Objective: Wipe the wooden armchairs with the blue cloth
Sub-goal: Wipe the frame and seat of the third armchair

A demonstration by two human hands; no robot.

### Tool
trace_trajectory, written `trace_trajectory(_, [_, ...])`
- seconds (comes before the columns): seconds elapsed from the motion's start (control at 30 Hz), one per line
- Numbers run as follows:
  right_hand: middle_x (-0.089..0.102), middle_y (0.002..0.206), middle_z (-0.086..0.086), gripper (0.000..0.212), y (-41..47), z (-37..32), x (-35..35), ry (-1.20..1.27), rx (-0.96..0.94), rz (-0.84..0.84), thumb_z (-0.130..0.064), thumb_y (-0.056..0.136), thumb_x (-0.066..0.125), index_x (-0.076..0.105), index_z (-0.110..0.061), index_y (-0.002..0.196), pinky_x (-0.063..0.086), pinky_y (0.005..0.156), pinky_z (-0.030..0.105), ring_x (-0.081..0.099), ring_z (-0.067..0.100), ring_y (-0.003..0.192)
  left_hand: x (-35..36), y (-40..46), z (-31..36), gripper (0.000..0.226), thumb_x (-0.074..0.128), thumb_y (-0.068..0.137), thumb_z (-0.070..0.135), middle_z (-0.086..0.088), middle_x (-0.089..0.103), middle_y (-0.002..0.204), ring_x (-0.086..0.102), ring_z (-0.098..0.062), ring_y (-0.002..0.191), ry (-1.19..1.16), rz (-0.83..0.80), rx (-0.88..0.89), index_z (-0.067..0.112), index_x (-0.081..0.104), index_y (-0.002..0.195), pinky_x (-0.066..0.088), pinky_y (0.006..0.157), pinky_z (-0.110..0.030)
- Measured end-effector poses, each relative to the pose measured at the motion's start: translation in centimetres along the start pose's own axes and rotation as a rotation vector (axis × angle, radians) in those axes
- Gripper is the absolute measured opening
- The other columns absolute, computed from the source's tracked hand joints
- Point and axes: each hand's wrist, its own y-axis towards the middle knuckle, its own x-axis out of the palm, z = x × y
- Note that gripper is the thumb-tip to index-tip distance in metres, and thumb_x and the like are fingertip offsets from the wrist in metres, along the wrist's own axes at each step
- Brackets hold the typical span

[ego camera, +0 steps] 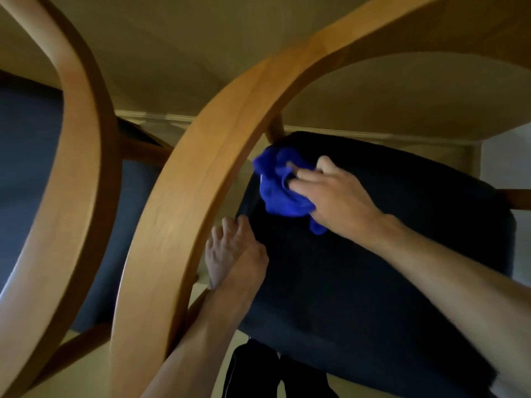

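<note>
Down by the curved wooden arm (184,196), the right hand (339,196) bunches the blue cloth (275,185) against the dark seat cushion (373,268), probably reaching the frame's inner edge, while the left hand (232,251) lies flat, fingers relaxed, likely bracing the chair.

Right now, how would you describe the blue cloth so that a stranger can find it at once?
Start at the dark seat cushion of the nearer armchair. At its far left corner, just inside the curved wooden armrest, the right hand holds a crumpled cloth. It is the only bright blue thing here.
</note>
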Motion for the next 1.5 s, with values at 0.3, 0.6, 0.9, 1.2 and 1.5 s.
trace_trajectory(0.3, [0.047, 0.148, -0.016, 0.049, 3.6, -3.9, 1.1, 0.139, 0.156, 0.150, -0.007, 0.083, 0.055, 0.061, -0.030, 0.126, 0.043, 0.085, 0.035, 0.042, 0.023, 0.102, 0.4, -5.1, -1.8, 0.039, 0.052, 0.090, 0.037, 0.002, 0.048, 0.123, 0.047, -0.015, 0.114, 0.098, 0.005, 0.043, 0.021, 0.052, 0.125, 0.042, 0.096, -0.029])
trace_trajectory(0.6, [0.040, 0.152, -0.021, 0.065, -10.1, -9.7, 4.5, 0.230, -0.183, -0.200, 0.002, 0.082, 0.052, 0.058, -0.036, 0.135, 0.036, 0.085, 0.033, 0.041, 0.017, 0.109, 0.5, -13.3, -6.9, 0.042, 0.047, 0.091, 0.038, 0.003, 0.045, 0.127, 0.049, -0.014, 0.115, 0.187, -0.156, 0.131, 0.026, 0.041, 0.131, 0.046, 0.087, -0.026])
trace_trajectory(0.9, [0.058, 0.132, -0.011, 0.052, -10.8, -7.5, 3.3, 0.359, 0.550, 0.299, -0.006, 0.082, 0.053, 0.057, -0.026, 0.130, 0.039, 0.090, 0.029, 0.052, 0.030, 0.098, 2.7, -12.0, -10.5, 0.039, 0.053, 0.089, 0.034, 0.002, 0.051, 0.121, 0.056, -0.019, 0.108, 0.134, -0.161, 0.413, 0.023, 0.049, 0.126, 0.044, 0.081, -0.028])
trace_trajectory(1.2, [0.040, 0.154, -0.008, 0.056, -11.5, -25.1, 12.3, 0.146, 0.653, 0.237, -0.004, 0.084, 0.059, 0.057, -0.028, 0.134, 0.040, 0.082, 0.039, 0.045, 0.027, 0.101, 0.9, -10.6, -16.6, 0.022, 0.054, 0.090, 0.028, 0.002, 0.067, 0.101, 0.066, -0.025, 0.092, 0.106, -0.301, 0.506, 0.024, 0.048, 0.110, 0.055, 0.078, -0.040])
trace_trajectory(1.5, [0.048, 0.148, -0.008, 0.072, -25.0, -24.4, 13.9, 0.512, 0.649, 0.202, 0.008, 0.072, 0.067, 0.058, -0.021, 0.138, 0.042, 0.105, 0.037, 0.054, 0.025, 0.120, 1.2, -11.6, -16.5, 0.018, 0.053, 0.091, 0.024, -0.004, 0.057, 0.104, 0.060, -0.029, 0.092, 0.165, -0.267, 0.620, 0.017, 0.048, 0.107, 0.046, 0.073, -0.036])
